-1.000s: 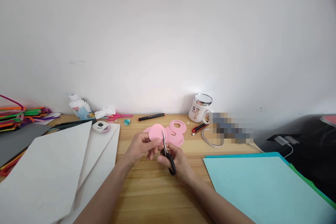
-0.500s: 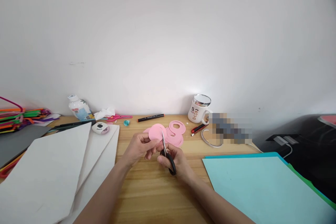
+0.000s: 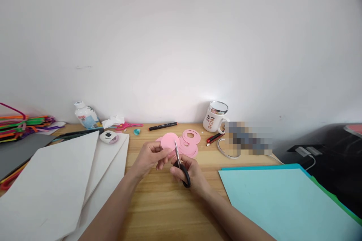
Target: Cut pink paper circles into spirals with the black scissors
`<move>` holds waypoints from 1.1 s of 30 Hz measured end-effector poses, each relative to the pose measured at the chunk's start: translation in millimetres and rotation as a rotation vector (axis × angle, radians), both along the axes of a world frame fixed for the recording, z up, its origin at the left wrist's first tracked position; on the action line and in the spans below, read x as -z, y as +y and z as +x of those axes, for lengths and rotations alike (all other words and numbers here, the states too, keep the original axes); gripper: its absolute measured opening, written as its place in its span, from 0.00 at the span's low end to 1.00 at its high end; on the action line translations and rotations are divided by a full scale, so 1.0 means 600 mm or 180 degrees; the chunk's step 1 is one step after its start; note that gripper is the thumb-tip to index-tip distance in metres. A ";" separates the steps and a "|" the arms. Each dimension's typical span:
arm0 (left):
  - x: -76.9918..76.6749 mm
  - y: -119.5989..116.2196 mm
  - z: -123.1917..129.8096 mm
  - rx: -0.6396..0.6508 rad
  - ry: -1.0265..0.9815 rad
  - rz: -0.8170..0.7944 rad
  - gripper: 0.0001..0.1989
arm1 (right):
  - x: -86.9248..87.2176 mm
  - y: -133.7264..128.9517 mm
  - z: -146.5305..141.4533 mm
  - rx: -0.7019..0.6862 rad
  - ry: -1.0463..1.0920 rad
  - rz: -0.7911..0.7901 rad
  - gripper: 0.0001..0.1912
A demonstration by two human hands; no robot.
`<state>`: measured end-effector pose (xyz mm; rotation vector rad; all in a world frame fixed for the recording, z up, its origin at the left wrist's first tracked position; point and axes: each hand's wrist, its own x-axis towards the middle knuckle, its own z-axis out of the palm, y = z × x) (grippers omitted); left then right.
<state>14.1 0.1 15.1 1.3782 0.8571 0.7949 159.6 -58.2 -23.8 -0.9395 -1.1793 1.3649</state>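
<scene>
Pipe cleaners in many colours lie bundled well to the left of our hands. Nearer us, beside our left forearm, we have large white sheets overlapping one another. Beyond these, against the wall, a white bottle leans to one side, with a crumpled tissue to its right. A small white-and-pink device rests on the sheets' far end, and pink scissors and a teal cap lie farther out than our left hand.

That hand pinches a pink disc between thumb and fingers, holding it just ahead of our fingertips; straight beyond it lies a black marker. At the disc's right edge stand the slim blades of our black-handled scissors, pointing away from us; we cannot tell whether they are biting into the paper. Our right hand is closed around the handles.

Just beyond that hand we have pink paper cut-outs with round openings, overlapping on the wooden table. Farther out to the right, a white mug stands upright near red-and-black pens. Right of our right forearm lies a pale teal sheet.
</scene>
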 end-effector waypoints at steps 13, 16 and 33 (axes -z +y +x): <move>-0.004 -0.001 0.002 -0.0055 0.0070 0.0148 0.18 | 0.005 0.002 -0.001 -0.0015 -0.0029 -0.0032 0.19; -0.002 -0.001 0.001 -0.0053 0.0120 0.0186 0.18 | 0.004 0.002 0.000 -0.0028 -0.0007 -0.0072 0.20; -0.005 -0.003 0.002 0.0018 0.0113 0.0109 0.17 | 0.001 0.002 0.001 0.0075 0.0020 0.0004 0.20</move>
